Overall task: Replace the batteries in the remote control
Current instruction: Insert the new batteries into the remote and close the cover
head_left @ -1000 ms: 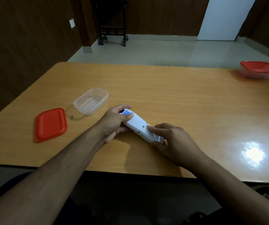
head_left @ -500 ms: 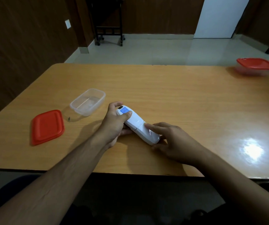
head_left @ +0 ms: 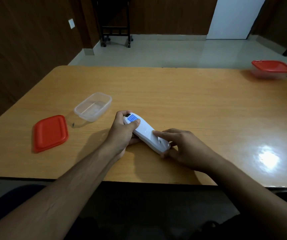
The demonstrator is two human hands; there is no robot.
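A white remote control lies face down on the wooden table, slanting from upper left to lower right, with a blue label near its far end. My left hand grips that far end, thumb on the label. My right hand holds the near end, its index finger pressing on the battery cover. The cover looks closed; no batteries show.
An open clear plastic tub stands left of the remote, its red lid flat beside it. A second tub with a red lid sits at the far right corner. A bright light reflection marks the table's right side.
The battery cover, slid partly off the near end a second ago, now sits flush. My right index finger has moved up onto the cover. My left hand keeps its grip.
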